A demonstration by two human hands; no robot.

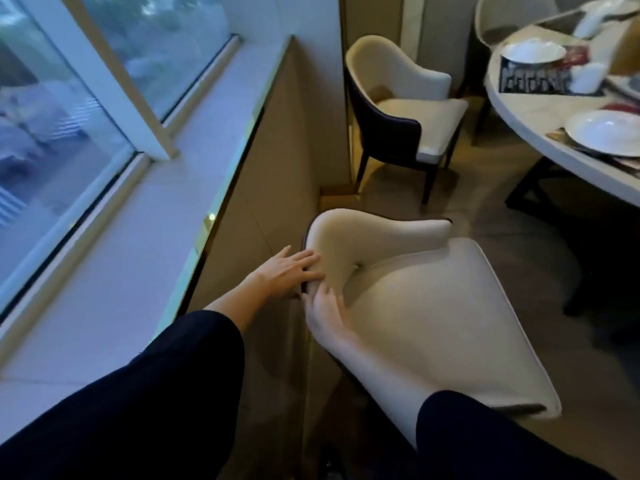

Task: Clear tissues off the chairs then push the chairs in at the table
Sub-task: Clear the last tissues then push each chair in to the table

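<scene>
On the chair (433, 306) back, the left hand (287, 271) lies flat with fingers straight, while the right hand (322, 308) fingers grip its rim.

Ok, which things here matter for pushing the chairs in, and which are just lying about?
Job: near chair, left hand and right hand on its back; far chair; table.
Lying about: plate, bowl, window sill.
</scene>
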